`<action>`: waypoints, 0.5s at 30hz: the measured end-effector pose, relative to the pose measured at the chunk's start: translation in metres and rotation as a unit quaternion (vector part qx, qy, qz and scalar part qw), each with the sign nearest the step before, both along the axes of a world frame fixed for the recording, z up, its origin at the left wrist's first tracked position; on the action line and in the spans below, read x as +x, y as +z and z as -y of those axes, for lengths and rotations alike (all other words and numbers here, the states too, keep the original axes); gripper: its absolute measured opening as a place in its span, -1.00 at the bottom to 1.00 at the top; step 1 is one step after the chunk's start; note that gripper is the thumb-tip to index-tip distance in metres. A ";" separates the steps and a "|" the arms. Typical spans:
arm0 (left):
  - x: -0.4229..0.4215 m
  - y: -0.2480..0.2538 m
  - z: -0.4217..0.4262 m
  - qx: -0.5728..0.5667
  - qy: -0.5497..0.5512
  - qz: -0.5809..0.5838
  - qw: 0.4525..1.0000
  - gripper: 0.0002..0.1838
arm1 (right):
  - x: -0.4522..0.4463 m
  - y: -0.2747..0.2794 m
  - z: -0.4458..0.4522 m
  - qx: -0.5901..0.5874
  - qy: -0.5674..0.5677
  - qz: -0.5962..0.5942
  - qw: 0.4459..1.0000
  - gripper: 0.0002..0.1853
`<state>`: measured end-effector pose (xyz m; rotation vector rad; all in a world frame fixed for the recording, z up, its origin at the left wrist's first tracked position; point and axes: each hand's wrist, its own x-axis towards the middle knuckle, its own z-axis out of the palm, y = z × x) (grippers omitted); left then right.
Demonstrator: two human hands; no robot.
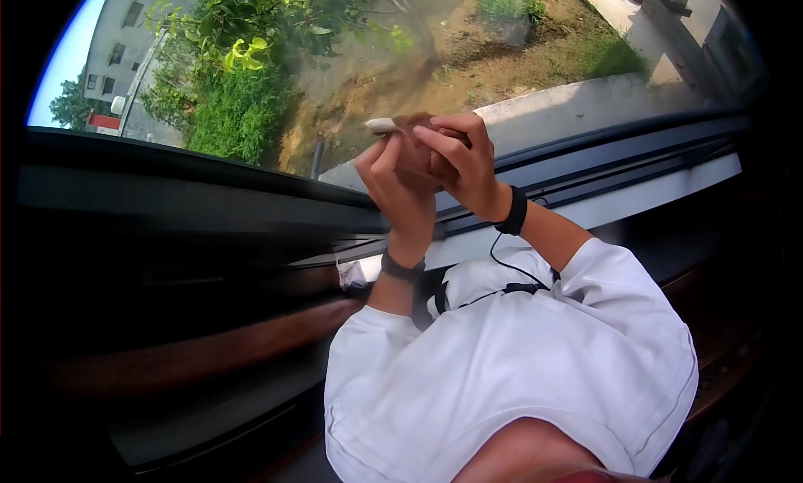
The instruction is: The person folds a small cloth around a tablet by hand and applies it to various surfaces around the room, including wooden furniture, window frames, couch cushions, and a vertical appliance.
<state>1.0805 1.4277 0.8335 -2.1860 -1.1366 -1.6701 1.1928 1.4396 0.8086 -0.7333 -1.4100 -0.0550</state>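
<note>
Both my hands are raised close together in front of the window. My left hand (397, 178) has its fingers closed on a small brown item (412, 153) with a pale, rounded end (381, 125) that sticks out to the left. From the other side, my right hand (470, 161) pinches the same brown item with bent fingers. The fingers cover much of it, and its exact kind cannot be made out. A black band sits on each wrist.
A dark window frame (201, 182) and a pale sill (652, 186) run across just below the hands. A small whitish packet (351, 274) lies by the left wrist. A black cable (519, 270) hangs near the right wrist. Outside are bushes (238, 115) and bare soil.
</note>
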 end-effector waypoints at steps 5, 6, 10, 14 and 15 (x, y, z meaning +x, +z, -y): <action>0.044 0.051 -0.019 0.046 -0.072 0.013 0.996 -0.49 | 0.040 0.052 -0.009 0.080 -0.097 -0.008 0.992 -0.58; 0.053 0.052 -0.022 0.056 -0.087 0.009 0.995 -0.50 | 0.050 0.051 -0.008 0.072 -0.121 -0.002 0.990 -0.49; 0.079 0.018 -0.027 0.055 -0.109 0.003 0.992 -0.43 | 0.080 0.014 0.000 0.042 -0.176 0.018 0.983 -0.61; 0.082 -0.031 -0.023 0.001 -0.124 -0.016 0.992 -0.44 | 0.083 -0.035 0.011 -0.022 -0.225 0.039 0.973 -0.63; 0.080 -0.041 -0.022 -0.016 -0.129 -0.029 0.991 -0.44 | 0.083 -0.048 0.013 -0.040 -0.231 0.044 0.971 -0.60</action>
